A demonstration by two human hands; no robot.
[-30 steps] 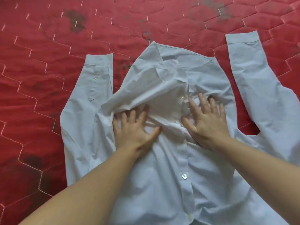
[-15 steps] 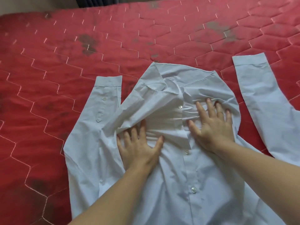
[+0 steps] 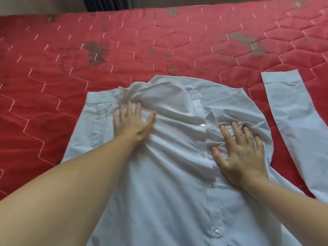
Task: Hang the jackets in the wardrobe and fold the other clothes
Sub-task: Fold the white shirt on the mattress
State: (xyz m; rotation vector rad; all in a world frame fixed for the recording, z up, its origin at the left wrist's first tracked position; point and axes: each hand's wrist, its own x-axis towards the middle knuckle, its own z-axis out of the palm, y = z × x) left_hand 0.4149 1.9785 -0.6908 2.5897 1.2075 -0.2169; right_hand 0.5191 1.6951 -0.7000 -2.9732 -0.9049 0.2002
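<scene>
A pale blue button-up shirt lies front up on a red quilted bed, its collar at the far end and rumpled. My left hand presses flat on the shirt's left chest near the shoulder, fingers straight. Flat on the right chest beside the button placket lies my right hand, fingers spread, with cloth bunched under its fingertips. The shirt's left sleeve is folded up along the body. Its right sleeve stretches out to the right, cuff pointing away.
The red quilted bedcover with dark stains spreads all around the shirt. Beyond its far edge a dark curtain and a pale wall show.
My left hand has slid up and to the left across the chest towards the shoulder, pushing cloth before it. My right hand stays on the right chest. The view has tilted up.
</scene>
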